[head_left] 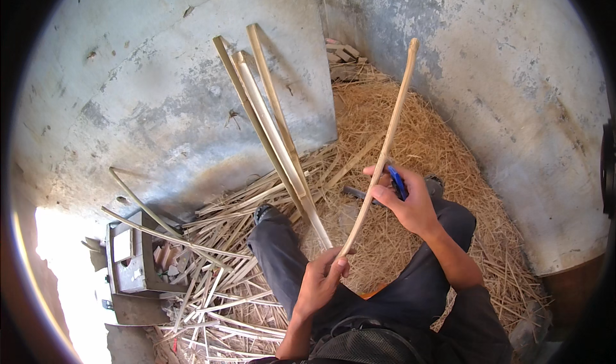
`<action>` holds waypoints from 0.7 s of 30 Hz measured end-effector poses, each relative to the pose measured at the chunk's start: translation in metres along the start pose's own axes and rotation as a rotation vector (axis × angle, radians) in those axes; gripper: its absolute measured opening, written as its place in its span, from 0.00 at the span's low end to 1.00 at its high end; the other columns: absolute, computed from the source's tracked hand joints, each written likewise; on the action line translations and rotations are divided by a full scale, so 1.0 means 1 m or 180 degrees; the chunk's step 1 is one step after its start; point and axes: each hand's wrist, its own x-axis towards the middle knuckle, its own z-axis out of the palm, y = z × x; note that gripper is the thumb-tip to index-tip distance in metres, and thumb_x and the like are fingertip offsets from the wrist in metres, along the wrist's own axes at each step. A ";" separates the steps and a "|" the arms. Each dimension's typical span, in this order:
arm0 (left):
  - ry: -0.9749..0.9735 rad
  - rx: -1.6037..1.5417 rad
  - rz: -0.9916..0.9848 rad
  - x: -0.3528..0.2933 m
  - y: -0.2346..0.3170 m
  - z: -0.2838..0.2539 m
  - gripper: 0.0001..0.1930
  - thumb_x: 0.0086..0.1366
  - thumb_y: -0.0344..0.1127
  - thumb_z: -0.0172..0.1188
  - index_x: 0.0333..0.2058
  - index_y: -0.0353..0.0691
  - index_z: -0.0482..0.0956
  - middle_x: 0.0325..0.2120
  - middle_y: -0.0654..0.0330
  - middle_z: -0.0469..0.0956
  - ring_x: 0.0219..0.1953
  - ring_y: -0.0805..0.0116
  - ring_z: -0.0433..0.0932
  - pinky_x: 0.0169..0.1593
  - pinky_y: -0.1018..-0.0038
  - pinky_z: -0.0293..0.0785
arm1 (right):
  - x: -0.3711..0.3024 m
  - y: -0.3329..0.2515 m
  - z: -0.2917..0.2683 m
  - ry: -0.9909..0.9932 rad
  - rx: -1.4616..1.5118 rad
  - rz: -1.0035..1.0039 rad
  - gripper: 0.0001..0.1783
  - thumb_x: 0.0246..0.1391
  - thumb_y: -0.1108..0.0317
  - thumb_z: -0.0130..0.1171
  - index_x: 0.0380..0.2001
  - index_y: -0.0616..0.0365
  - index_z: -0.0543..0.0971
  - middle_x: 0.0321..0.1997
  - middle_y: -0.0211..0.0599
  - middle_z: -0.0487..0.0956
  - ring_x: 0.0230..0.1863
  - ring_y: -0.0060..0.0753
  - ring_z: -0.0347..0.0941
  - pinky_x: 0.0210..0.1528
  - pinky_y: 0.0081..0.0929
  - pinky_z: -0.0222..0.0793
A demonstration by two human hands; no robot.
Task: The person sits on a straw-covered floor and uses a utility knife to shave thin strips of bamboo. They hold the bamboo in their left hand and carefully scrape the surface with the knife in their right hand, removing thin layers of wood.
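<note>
A long, pale bamboo strip (396, 110) slants up and away in front of me, its far end near the wall. My left hand (319, 279) grips its near end between thumb and fingers, above my lap. Farther along the strip, my right hand (410, 200) is closed round a blue-handled knife (397, 182), with fingers and thumb against the strip. A dark, flat, blade-like piece (357, 192) shows beyond the strip; whether it joins the blue handle is hidden.
Several bamboo lengths (266, 101) lean on the grey wall (160, 107) ahead. Split strips (237, 216) pile up at left, beside a worn box (138, 261) of rubble. Straw-like shavings (430, 130) cover the floor around my bent legs, up to the right wall (513, 107).
</note>
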 end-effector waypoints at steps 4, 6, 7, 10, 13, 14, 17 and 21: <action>0.0494 -0.0146 0.0154 0.003 0.001 0.005 0.16 0.80 0.40 0.60 0.56 0.34 0.84 0.26 0.69 0.75 0.27 0.85 0.68 0.30 0.82 0.63 | -0.013 -0.011 -0.011 0.0334 -0.0833 -0.0405 0.18 0.65 0.59 0.71 0.45 0.64 0.84 0.33 0.35 0.85 0.28 0.23 0.76 0.34 0.23 0.71; 0.0613 -0.0069 0.0163 0.001 0.011 0.002 0.17 0.80 0.40 0.61 0.56 0.33 0.85 0.25 0.70 0.75 0.27 0.86 0.68 0.30 0.82 0.63 | -0.023 -0.012 -0.007 0.0035 -0.1528 -0.0936 0.18 0.64 0.57 0.72 0.43 0.62 0.84 0.31 0.37 0.83 0.26 0.31 0.78 0.31 0.27 0.72; 0.0665 -0.0028 0.0171 0.001 0.018 0.001 0.17 0.80 0.41 0.61 0.55 0.33 0.85 0.25 0.70 0.75 0.27 0.86 0.68 0.30 0.82 0.63 | -0.028 -0.011 -0.004 -0.0111 -0.1876 -0.1203 0.18 0.63 0.56 0.72 0.42 0.62 0.84 0.30 0.38 0.83 0.25 0.35 0.79 0.29 0.29 0.73; 0.0815 0.0058 0.0290 0.003 0.024 0.001 0.18 0.78 0.40 0.63 0.55 0.30 0.84 0.27 0.66 0.80 0.29 0.83 0.73 0.32 0.80 0.68 | -0.039 -0.001 0.005 -0.0405 -0.2240 -0.1864 0.17 0.61 0.54 0.73 0.42 0.57 0.85 0.27 0.34 0.79 0.23 0.39 0.79 0.26 0.35 0.72; 0.0928 0.0088 0.0429 0.003 0.032 0.005 0.17 0.76 0.37 0.66 0.54 0.28 0.83 0.28 0.62 0.84 0.30 0.79 0.77 0.33 0.78 0.72 | -0.043 -0.005 0.012 -0.0548 -0.2465 -0.1995 0.17 0.59 0.55 0.74 0.43 0.54 0.86 0.26 0.30 0.78 0.23 0.35 0.78 0.26 0.34 0.71; 0.0962 0.0083 0.0478 0.003 0.033 0.006 0.17 0.76 0.37 0.67 0.54 0.27 0.83 0.28 0.60 0.85 0.30 0.78 0.78 0.34 0.76 0.73 | -0.043 -0.005 0.014 -0.0558 -0.2496 -0.2019 0.17 0.59 0.55 0.74 0.43 0.54 0.86 0.25 0.30 0.78 0.23 0.35 0.78 0.25 0.34 0.71; 0.1068 0.0567 0.0670 0.004 0.032 0.009 0.18 0.73 0.35 0.69 0.53 0.27 0.83 0.27 0.56 0.85 0.29 0.77 0.79 0.33 0.74 0.74 | -0.045 -0.003 0.017 -0.0526 -0.2483 -0.2072 0.17 0.59 0.55 0.74 0.44 0.54 0.86 0.25 0.30 0.77 0.22 0.34 0.77 0.25 0.33 0.71; 0.1217 0.0883 0.0607 0.001 0.041 0.014 0.17 0.76 0.39 0.67 0.50 0.27 0.82 0.26 0.59 0.81 0.28 0.78 0.75 0.33 0.76 0.72 | -0.045 -0.002 0.020 -0.0455 -0.2488 -0.2144 0.17 0.59 0.55 0.74 0.44 0.54 0.86 0.25 0.30 0.77 0.21 0.34 0.76 0.24 0.33 0.70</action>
